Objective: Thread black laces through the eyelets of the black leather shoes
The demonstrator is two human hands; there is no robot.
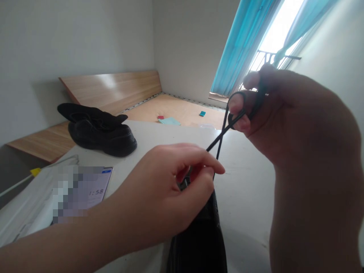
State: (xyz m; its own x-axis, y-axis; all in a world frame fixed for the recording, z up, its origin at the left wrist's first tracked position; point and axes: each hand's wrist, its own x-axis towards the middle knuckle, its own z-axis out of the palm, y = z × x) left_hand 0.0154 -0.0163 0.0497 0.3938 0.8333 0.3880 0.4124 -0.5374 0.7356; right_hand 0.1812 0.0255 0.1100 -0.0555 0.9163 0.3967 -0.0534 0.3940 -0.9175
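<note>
A black shoe (199, 242) stands on the white tabletop right in front of me, partly covered by my left hand. My left hand (173, 185) is closed over the top of the shoe, its thumb and index finger pinched around the lower part of a black shoelace (223, 132). Higher up on the right, my right hand (301, 110) has its fingers curled around the upper part of that lace. Between the hands the lace runs taut and crosses itself, with a loop around the right fingertips. Where it enters the shoe is hidden.
Another black shoe (102, 132) sits at the table's far left. A phone (99, 189) showing a clock lies at the left, beside a white plastic package (31, 204). Beyond the white table (241, 212) is a wooden bed (142, 110) with small items on it; blue curtains (236, 49) hang by the window.
</note>
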